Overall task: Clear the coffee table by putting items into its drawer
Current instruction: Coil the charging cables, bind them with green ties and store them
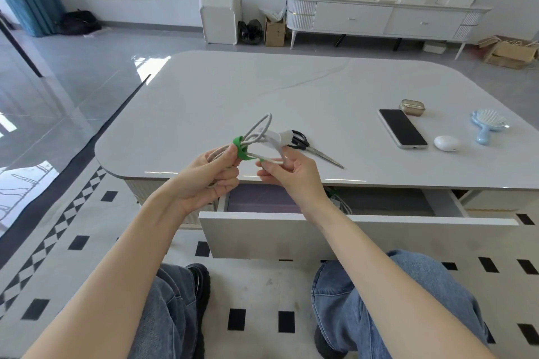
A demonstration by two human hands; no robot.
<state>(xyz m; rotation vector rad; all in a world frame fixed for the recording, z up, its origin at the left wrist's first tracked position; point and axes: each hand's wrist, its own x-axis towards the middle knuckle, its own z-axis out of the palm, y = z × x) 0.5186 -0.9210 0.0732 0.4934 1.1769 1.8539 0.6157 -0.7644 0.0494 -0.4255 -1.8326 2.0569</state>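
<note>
Hands meet over the near edge of the coffee table (pixel 262 90), just above its drawer (pixel 320 233), which stands pulled out toward the person. The left hand (pixel 215 175) has its fingers curled round the near end of a coiled grey cable (pixel 259 128), thumb pressed against the green strap (pixel 240 150) that wraps the coil. The right hand (pixel 288 172) pinches a pale strand running out from the strap between thumb and forefinger, its other fingers loosely bent. A white plug (pixel 285 137) sits at the coil's right side, above the right hand. The cable is held in the air, not resting on the tabletop.

On the table behind the right hand lie black-handled scissors (pixel 318 151), blades pointing right and near. Farther right are a dark phone (pixel 402 129), a tan case (pixel 412 107) just beyond it, a white oval case (pixel 446 143) beside the phone's near end, and a blue hairbrush (pixel 485 125) at far right.
</note>
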